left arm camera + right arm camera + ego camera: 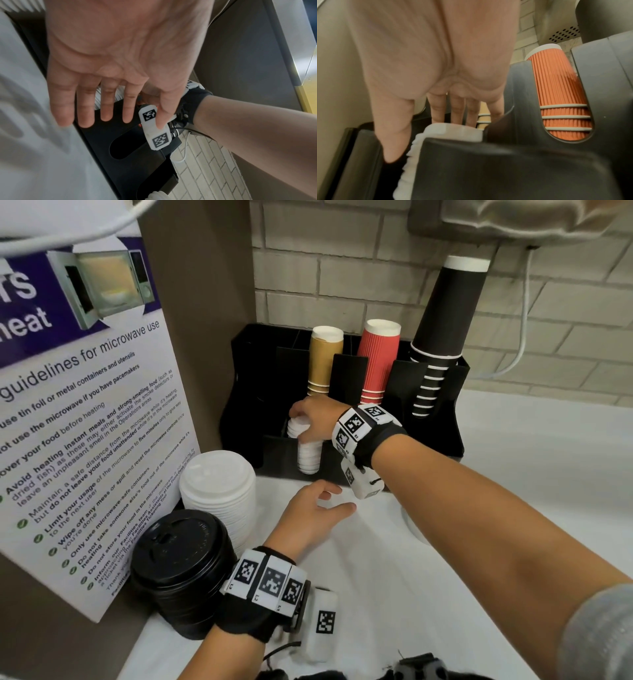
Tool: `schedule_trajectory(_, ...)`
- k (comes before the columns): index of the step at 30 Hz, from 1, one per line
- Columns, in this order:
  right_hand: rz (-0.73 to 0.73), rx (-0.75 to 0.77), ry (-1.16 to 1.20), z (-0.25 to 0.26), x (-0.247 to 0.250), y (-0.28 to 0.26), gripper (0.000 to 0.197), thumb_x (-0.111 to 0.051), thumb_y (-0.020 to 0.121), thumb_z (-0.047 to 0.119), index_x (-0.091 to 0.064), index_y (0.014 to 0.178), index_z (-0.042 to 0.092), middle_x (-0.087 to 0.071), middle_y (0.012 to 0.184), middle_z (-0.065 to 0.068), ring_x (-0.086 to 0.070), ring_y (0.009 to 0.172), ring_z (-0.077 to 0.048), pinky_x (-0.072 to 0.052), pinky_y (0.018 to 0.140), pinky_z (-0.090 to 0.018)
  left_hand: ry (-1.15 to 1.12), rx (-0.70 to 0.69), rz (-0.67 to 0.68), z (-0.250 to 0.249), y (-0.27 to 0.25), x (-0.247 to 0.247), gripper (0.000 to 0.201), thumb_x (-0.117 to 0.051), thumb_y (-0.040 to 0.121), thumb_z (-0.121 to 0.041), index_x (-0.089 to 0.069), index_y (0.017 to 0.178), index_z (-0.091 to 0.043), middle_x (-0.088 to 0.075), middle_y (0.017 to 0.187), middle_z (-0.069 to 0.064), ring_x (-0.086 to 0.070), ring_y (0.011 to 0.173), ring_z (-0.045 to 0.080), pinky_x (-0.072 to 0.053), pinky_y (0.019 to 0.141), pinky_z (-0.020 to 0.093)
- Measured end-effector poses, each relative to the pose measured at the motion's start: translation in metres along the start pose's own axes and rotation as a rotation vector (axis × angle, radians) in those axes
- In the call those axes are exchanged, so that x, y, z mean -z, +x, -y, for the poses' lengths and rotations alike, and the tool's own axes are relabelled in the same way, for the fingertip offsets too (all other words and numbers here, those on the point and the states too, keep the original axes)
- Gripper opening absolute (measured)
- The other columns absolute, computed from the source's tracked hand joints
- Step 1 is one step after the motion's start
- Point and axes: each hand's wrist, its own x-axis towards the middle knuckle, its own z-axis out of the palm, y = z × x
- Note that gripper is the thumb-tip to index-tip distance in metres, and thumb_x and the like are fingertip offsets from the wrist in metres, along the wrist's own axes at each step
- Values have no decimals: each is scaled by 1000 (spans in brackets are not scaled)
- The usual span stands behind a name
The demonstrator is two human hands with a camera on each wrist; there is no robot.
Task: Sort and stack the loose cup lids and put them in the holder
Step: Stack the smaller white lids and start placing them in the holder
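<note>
The right hand grips a stack of small white lids, lowering it into a front slot of the black holder. The left hand hovers open over the desk. Likely next: release, then fetch the larger white lids and black lids at the left.

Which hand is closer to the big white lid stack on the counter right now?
Left. The left hand hovers open over the counter just right of the big white lid stack, not touching it. The right hand is farther back, on the small white lids in the holder.
</note>
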Motion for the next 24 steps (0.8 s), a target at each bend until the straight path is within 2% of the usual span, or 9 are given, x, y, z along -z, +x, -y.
schedule_trajectory(3, -1, -1, -37, 1, -1, 1, 55, -75, 74, 18, -53, 124, 6, -56, 118, -12, -56, 103, -25, -48, 80, -30, -9, 2, 1, 0, -1, 1, 27, -72, 84, -35, -57, 107, -31, -52, 115, -7, -53, 93, 4, -43, 68, 17)
schedule_trajectory(7, -30, -6, -49, -3, -4, -2, 51, -75, 71, 13, -54, 117, 7, -54, 115, -12, -52, 92, -22, -43, 70, -28, -5, -7, 4, 0, 0, 3, 28, -72, 84, -36, -57, 108, -31, -52, 115, -7, -53, 93, 5, -41, 67, 16)
schedule_trajectory(10, -51, 21, -96, -3, -8, -5, 50, -75, 73, 13, -53, 117, 7, -52, 116, -13, -54, 99, -27, -40, 70, -29, -8, -13, 3, 0, 0, 2, 28, -72, 84, -35, -58, 108, -30, -52, 116, -6, -54, 100, 10, -43, 73, 20)
schedule_trajectory(13, -46, 28, -114, -1, -10, -9, 53, -75, 74, 14, -50, 121, 7, -48, 119, -13, -53, 103, -28, -46, 76, -33, -27, -14, 0, -1, -1, 2, 28, -72, 84, -35, -59, 108, -30, -53, 117, -6, -55, 101, 10, -45, 73, 21)
schedule_trajectory(16, -142, -10, 77, -3, 0, -23, 49, -74, 77, 21, -53, 120, 9, -49, 120, -13, -51, 107, -28, -48, 89, -39, -45, -29, -9, -2, -2, 4, 26, -71, 85, -34, -59, 108, -31, -53, 114, -8, -55, 95, 7, -44, 67, 19)
schedule_trajectory(18, -260, -61, 268, -11, 14, -41, 44, -74, 79, 25, -56, 116, 11, -52, 116, -11, -53, 105, -23, -46, 92, -35, -61, -51, -23, -3, -2, 6, 26, -71, 85, -33, -60, 108, -32, -53, 113, -10, -56, 91, 5, -43, 64, 17)
schedule_trajectory(21, -483, -199, 580, -35, 32, -87, 31, -75, 79, 24, -59, 105, 17, -58, 97, 1, -55, 88, -11, -46, 80, -24, -100, -92, -49, -6, -4, 7, 23, -71, 86, -31, -62, 107, -33, -56, 113, -11, -58, 87, 4, -45, 56, 11)
schedule_trajectory(24, -634, -480, 734, -67, 28, -147, 18, -71, 81, 27, -57, 91, 22, -59, 82, 7, -56, 75, -9, -43, 65, -21, -138, -138, -73, -7, -5, 7, 20, -70, 87, -26, -63, 106, -30, -60, 112, -9, -60, 85, 4, -45, 52, 8)
